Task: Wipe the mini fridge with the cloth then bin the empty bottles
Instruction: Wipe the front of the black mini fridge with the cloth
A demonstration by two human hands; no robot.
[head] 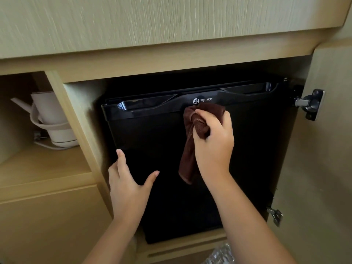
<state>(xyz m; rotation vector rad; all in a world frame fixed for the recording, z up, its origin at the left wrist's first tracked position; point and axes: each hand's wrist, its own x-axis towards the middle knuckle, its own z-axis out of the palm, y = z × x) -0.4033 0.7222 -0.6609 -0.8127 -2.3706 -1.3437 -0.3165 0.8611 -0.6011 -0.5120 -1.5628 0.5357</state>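
A black mini fridge (pixel 253 149) with a white logo sits closed inside a wooden cabinet bay. My right hand (pixel 213 140) is shut on a brown cloth (pixel 188 161), pressing its bunched top against the fridge door just under the logo; the rest of the cloth hangs down. My left hand (pixel 129 185) rests flat and open on the door's left side, fingers spread, holding nothing. At the bottom edge, something clear and crinkled (pixel 221 254) shows, possibly plastic bottles; I cannot tell for sure.
The cabinet door (pixel 323 168) stands swung out at the right, with metal hinges (pixel 308 103) on it. A shelf at the left holds a white kettle (pixel 51 121) with its cord. A wooden counter front (pixel 152 25) overhangs above.
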